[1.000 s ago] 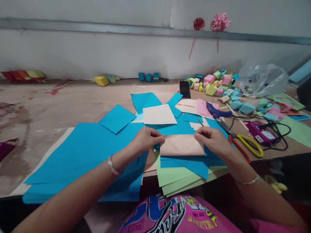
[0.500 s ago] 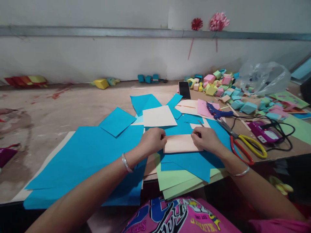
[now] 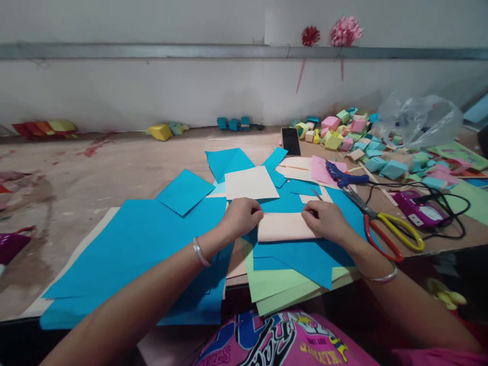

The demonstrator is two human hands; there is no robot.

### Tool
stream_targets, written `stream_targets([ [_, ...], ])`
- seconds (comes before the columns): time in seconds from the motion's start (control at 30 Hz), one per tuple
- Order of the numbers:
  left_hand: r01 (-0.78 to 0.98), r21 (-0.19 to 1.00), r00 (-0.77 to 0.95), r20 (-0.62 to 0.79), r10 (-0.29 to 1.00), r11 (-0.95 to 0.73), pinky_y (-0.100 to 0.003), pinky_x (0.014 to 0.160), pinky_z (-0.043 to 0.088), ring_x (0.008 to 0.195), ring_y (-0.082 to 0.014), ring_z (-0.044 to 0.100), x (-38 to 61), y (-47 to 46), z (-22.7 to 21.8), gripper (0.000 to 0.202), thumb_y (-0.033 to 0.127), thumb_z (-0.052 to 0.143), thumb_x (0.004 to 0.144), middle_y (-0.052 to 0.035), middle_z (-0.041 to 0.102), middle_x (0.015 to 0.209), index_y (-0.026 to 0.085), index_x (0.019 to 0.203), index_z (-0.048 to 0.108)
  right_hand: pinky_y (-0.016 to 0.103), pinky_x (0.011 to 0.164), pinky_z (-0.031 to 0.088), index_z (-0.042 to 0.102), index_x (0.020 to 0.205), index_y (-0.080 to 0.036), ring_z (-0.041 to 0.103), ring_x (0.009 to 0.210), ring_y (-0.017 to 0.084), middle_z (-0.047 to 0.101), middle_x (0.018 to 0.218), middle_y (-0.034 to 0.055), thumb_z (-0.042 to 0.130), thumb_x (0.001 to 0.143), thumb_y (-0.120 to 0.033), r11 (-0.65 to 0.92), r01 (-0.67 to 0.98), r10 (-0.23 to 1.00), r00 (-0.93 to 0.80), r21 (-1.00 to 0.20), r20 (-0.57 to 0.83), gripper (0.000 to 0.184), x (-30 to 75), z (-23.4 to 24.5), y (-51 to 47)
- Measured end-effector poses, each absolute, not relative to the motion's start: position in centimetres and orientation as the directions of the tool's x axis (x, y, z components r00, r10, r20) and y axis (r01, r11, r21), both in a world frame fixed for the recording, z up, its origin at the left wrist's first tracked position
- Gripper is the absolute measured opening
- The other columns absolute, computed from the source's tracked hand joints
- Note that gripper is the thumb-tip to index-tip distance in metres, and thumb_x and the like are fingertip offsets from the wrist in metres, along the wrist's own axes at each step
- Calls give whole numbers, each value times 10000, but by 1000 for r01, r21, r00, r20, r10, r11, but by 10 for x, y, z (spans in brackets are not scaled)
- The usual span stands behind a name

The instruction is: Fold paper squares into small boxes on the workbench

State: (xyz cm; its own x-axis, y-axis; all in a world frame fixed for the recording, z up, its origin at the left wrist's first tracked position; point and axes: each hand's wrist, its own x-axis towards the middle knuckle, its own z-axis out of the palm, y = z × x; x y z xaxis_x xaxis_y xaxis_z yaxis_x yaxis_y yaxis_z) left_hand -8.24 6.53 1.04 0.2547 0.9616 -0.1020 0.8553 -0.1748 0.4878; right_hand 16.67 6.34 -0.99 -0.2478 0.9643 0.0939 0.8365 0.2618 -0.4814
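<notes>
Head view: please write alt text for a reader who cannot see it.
A person's left hand and right hand hold a folded peach sheet at opposite ends, over blue paper. Scissors and colorful paper cubes lie to the right.

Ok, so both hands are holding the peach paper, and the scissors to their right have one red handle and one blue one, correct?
Not quite: the head view shows the scissors with one red handle and one yellow handle, not blue. The left hand and right hand do hold the peach paper.
</notes>
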Motion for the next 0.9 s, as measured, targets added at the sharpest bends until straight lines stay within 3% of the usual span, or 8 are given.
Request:
stream_targets([
  [0.6,935,234,278,-26,960,-265,-270,531,313,729,-208,608,-71,56,14,224,165,493,795,-93,693,823,171,739,710,280,673,379,585,718,-204,555,732,177,614,750,35,501,829,-225,381,800,924,-317,-463,212,141,170,-25,66],
  [0.9,904,290,320,31,947,-315,-282,568,332,721,-192,602,-79,59,3,189,137,498,783,-77,668,785,169,728,675,284,693,407,579,688,-206,544,740,175,582,743,26,544,810,-224,359,791,933,-286,-496,219,129,171,-30,69],
])
